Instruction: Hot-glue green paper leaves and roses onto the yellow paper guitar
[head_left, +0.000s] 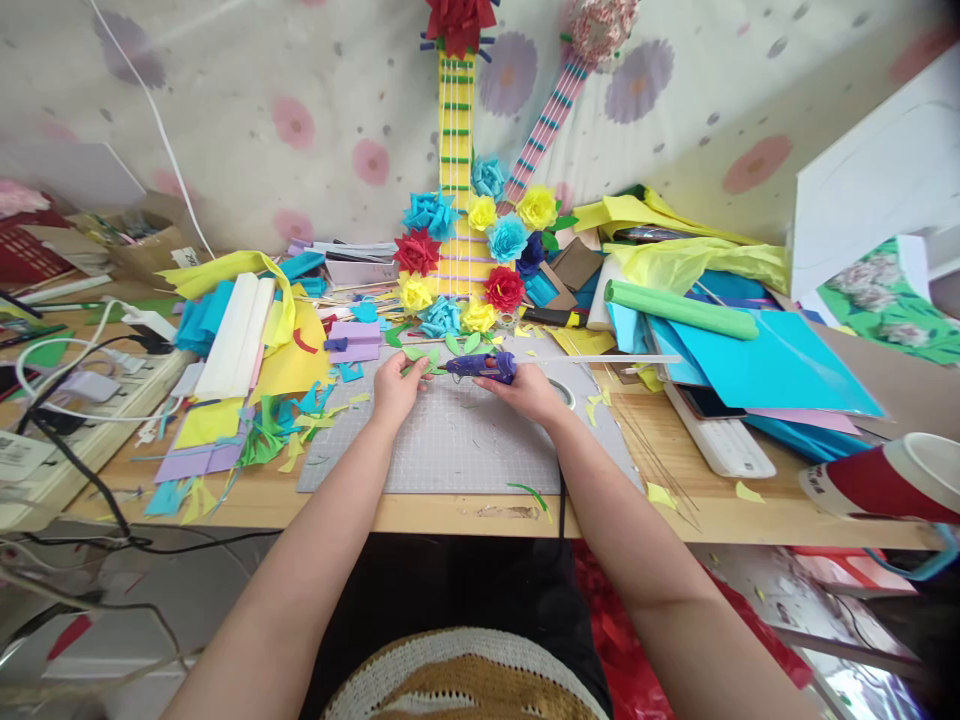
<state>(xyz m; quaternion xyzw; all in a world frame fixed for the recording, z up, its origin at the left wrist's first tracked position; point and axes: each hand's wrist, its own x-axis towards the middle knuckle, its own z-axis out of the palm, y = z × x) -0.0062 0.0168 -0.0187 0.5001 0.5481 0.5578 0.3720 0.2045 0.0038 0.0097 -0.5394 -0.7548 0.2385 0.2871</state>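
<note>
My right hand (529,388) is closed round a purple glue gun (484,367), held sideways with its nozzle pointing left and a white glue stick trailing out to the right. My left hand (395,383) pinches a small green paper leaf (426,361) right at the nozzle tip. Both hands hover over the far edge of a grey cutting mat (457,445). Just beyond stands a yellow paper guitar (457,180) ringed with red, blue and yellow paper flowers, with more green leaves lying at its foot.
Paper scraps and a white paper roll (236,335) crowd the left. On the right lie a green roll (679,308), blue sheets (772,365), a white keyboard (720,440) and a red cup (889,480). Thin wires lie near the mat. Cables hang off the left edge.
</note>
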